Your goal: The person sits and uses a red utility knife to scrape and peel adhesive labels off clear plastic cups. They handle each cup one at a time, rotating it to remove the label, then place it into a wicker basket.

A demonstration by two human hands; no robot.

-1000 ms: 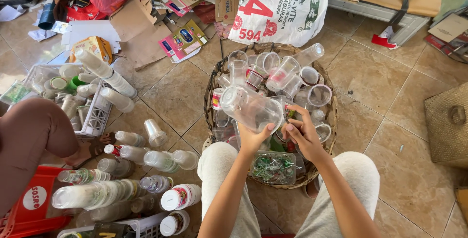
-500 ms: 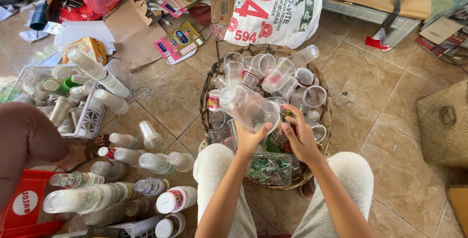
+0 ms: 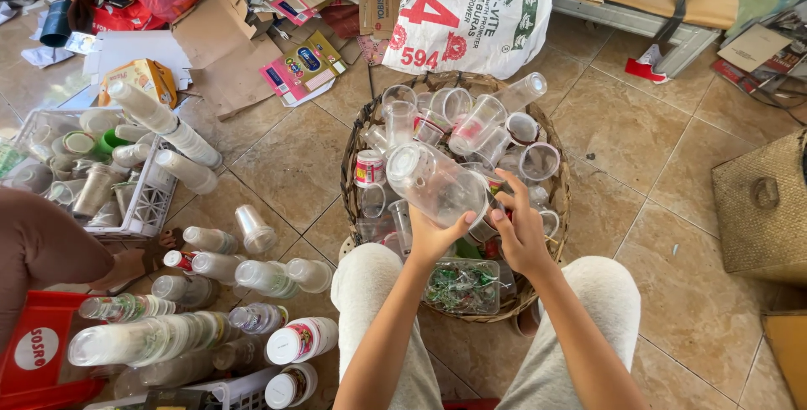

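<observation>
I sit on the floor with a round wicker basket (image 3: 360, 128) between my knees, filled with several clear plastic cups. My left hand (image 3: 437, 238) grips a stack of clear plastic cups (image 3: 429, 181), held tilted over the basket with its rim to the upper left. My right hand (image 3: 519, 229) rests against the lower right end of the same stack, fingers touching its base. A clear plastic box with green and red scraps (image 3: 461, 286) lies at the basket's near edge below my hands.
Stacked cups and plastic bottles (image 3: 252, 275) lie on the tiles at left beside a white crate (image 3: 151, 200). Another person's knee (image 3: 42, 246) is at far left over a red crate (image 3: 34, 351). A printed white sack (image 3: 471, 15), cardboard and a woven box (image 3: 761, 208) surround.
The cup stack has stayed in both hands over the basket, shifting only slightly. The view has moved a little.
</observation>
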